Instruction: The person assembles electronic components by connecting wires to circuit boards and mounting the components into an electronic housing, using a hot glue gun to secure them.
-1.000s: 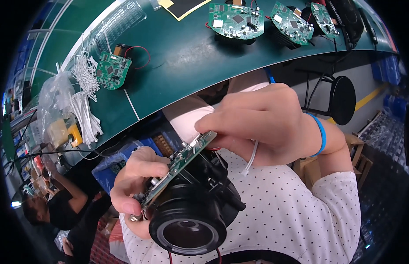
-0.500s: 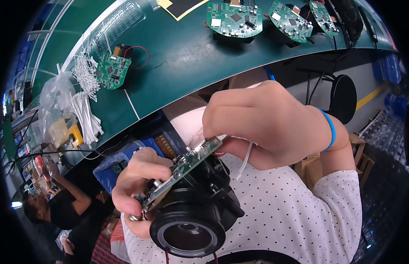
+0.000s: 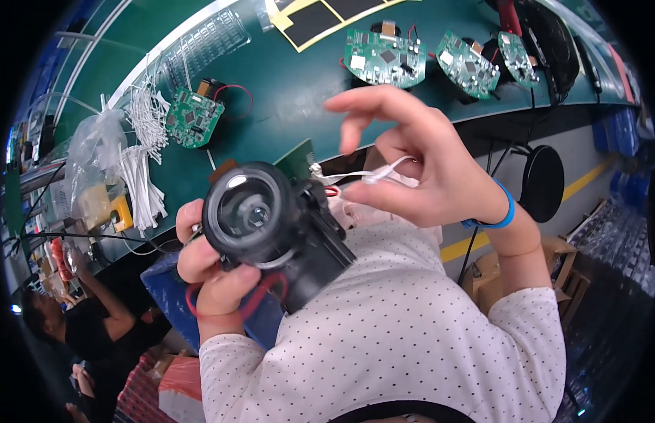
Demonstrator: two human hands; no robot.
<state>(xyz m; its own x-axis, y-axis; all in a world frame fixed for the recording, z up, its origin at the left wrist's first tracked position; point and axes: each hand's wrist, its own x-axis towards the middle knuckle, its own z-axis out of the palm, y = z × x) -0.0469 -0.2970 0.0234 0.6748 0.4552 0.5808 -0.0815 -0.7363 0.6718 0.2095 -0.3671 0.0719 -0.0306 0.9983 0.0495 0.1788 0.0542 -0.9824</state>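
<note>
My left hand [image 3: 211,271] grips a black camera module [image 3: 271,229] with a large round lens [image 3: 246,211] turned up toward me. A green circuit board [image 3: 297,161] is fixed to its far side, and red wires [image 3: 260,299] loop below it. My right hand [image 3: 419,166] hovers just right of the module, pinching a thin white cable [image 3: 366,175] that runs from the module between thumb and fingers. A blue band [image 3: 502,215] circles my right wrist.
A green work table [image 3: 292,77] holds several round green circuit boards [image 3: 384,56], another board with a black part [image 3: 193,116], bundles of white ties [image 3: 140,183] and plastic bags [image 3: 94,155]. A black stool [image 3: 542,180] stands at right. Another person [image 3: 66,324] sits lower left.
The module has been turned from lens-down to lens facing me. My right hand lifted off the board and now holds the white cable with the fingers spread.
</note>
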